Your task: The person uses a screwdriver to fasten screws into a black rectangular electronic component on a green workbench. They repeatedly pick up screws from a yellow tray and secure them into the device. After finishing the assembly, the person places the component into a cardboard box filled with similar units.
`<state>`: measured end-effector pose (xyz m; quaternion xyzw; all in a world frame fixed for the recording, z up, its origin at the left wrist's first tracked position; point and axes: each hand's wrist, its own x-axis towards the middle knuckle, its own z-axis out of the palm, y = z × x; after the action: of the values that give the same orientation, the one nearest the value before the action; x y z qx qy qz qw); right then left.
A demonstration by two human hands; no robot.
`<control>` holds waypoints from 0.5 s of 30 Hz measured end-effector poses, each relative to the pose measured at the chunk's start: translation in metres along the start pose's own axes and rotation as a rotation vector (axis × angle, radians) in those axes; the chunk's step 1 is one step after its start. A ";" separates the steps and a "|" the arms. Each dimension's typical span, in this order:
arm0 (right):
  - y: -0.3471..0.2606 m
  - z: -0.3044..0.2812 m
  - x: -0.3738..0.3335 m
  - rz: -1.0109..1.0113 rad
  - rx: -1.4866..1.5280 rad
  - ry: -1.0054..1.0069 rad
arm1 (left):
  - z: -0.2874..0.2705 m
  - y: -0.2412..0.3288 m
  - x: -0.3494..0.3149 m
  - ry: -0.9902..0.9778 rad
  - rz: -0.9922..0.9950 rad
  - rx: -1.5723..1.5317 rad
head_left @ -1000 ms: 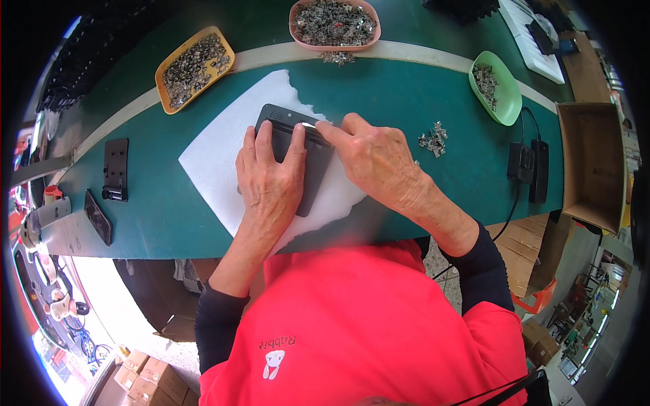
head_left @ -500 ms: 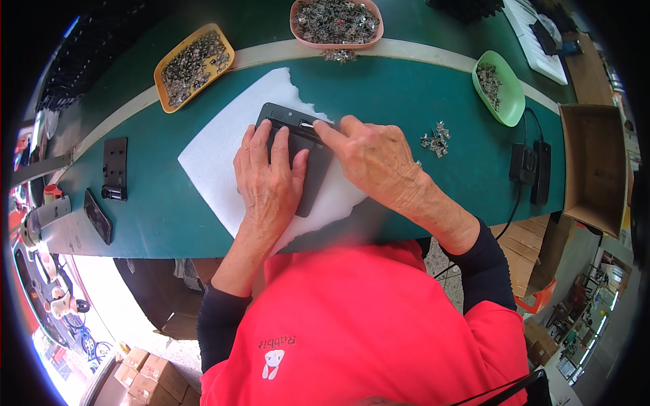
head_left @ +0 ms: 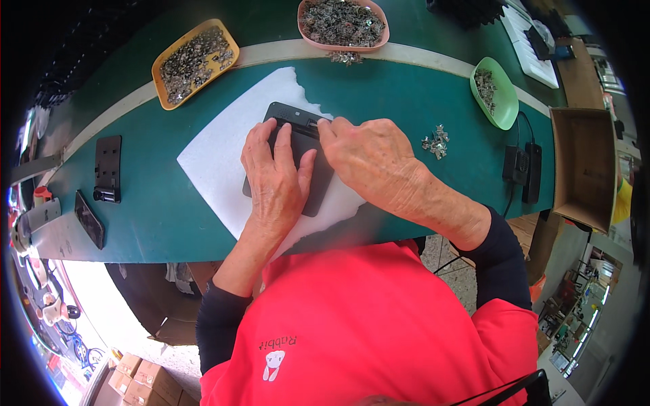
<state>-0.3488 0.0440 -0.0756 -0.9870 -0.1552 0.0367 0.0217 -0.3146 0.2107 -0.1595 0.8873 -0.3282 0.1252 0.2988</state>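
A dark grey flat plastic casing (head_left: pixel 318 195) lies at a slant on a white foam sheet (head_left: pixel 215 152) on the green table. My left hand (head_left: pixel 274 179) rests on it with the fingers spread, fingertips near a raised strip across its far part. At the casing's far right corner, my right hand (head_left: pixel 372 155) is closed, thumb and index finger pressed down beside a small slot. Whatever is between those fingers is hidden. To the right of that hand lies a small heap of shiny metal clips (head_left: pixel 437 142).
Small metal parts fill a yellow tray (head_left: pixel 164 95), a pink tray (head_left: pixel 343 47) and a green tray (head_left: pixel 504 101) along the far side. Black plastic pieces (head_left: pixel 107 169) lie left; black power adapters (head_left: pixel 516 164) and an open cardboard box (head_left: pixel 586 169) stand right.
My right hand has curled more tightly and turned over the casing's corner; a light sliver seen at its fingertip is now covered. The left hand stays on the casing. The whole view has shifted slightly.
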 end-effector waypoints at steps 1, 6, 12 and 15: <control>-0.001 -0.004 0.002 -0.010 0.003 -0.015 | 0.000 -0.001 -0.001 0.000 0.001 0.001; 0.003 -0.002 0.011 -0.138 0.111 0.101 | 0.002 0.001 0.000 0.004 0.002 0.007; 0.015 -0.014 0.023 -0.139 0.062 0.053 | 0.001 0.006 -0.001 0.035 -0.030 0.094; 0.013 -0.015 0.017 -0.013 0.041 -0.032 | -0.002 0.007 0.001 0.018 -0.019 0.113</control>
<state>-0.3274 0.0361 -0.0622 -0.9846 -0.1610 0.0555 0.0398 -0.3186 0.2075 -0.1549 0.9046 -0.3096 0.1488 0.2523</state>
